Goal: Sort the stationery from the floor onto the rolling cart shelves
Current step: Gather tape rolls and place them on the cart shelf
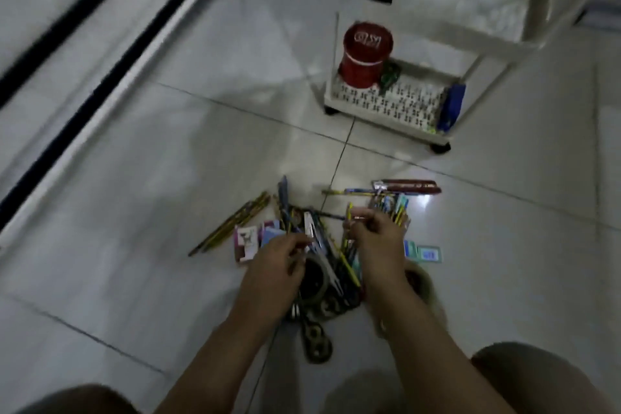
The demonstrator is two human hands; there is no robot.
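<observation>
Person is crouched over the stationery pile (319, 245) on the tiled floor (168, 161), and everything here is easiest to place off that pile. The rolling cart (396, 101) sits beyond the pile and a bit to its right, well apart from it — its bottom shelf already has a red tin (366, 54), something small and green just beside the tin, and a blue thing (452, 107) at the far right end. The right hand (373, 235) is over the right side of the pile with fingers curled around a fistful of pens and pencils, the ends sticking out past the knuckles. The left hand (279, 255) is over the pile's left-middle, fingers pinched in on something thin, but it's too blurry to say what, or whether it's really held. A loose bunch of pencils (232, 223) lies off the pile's left edge, a dark red pen case (410, 185) at its far side, small cards (425, 254) to its right, and tape rolls (314, 279) on the near side under the wrists. Biggest risk as it looks — that right-hand bundle is splayed, not squared up, so a couple could slide out on the way to the cart and roll across the slick tiles. Also the pile is tangled, so pulling one piece could drag others along and scatter them.
</observation>
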